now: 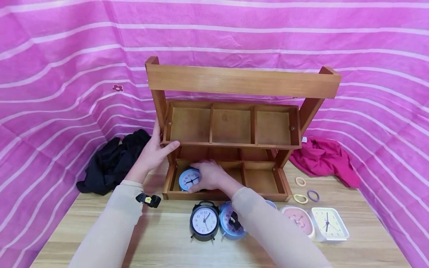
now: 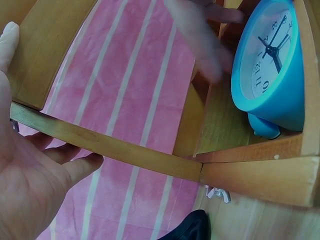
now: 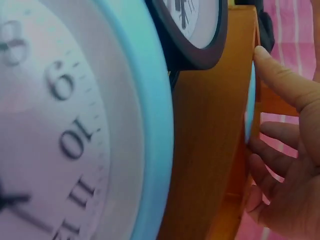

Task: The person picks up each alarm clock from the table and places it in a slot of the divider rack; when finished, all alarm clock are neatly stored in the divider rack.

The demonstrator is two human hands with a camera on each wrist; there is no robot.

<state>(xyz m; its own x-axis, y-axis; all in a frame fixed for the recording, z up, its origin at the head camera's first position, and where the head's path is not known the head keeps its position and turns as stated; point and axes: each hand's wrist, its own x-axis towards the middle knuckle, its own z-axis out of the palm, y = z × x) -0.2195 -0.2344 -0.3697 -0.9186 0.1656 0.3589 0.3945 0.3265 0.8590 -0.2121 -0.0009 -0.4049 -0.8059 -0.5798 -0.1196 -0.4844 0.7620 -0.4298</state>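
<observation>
Only the left wrist view shows left hand (image 2: 30, 180) fingers (image 2: 82, 167) under shelf rail (image 2: 125, 150).

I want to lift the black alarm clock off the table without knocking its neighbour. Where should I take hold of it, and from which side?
Judging by its pose, take the black alarm clock by the arched handle on top, coming from above. It stands upright on small feet, and the blue clock sits close against its right side under the person's right forearm, so a sideways grasp looks crowded; its left side is free.

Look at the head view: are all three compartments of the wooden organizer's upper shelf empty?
Yes. The upper shelf shows only bare wood in each of its three compartments, while the blue clock under the right hand sits in the lower tray.
</observation>
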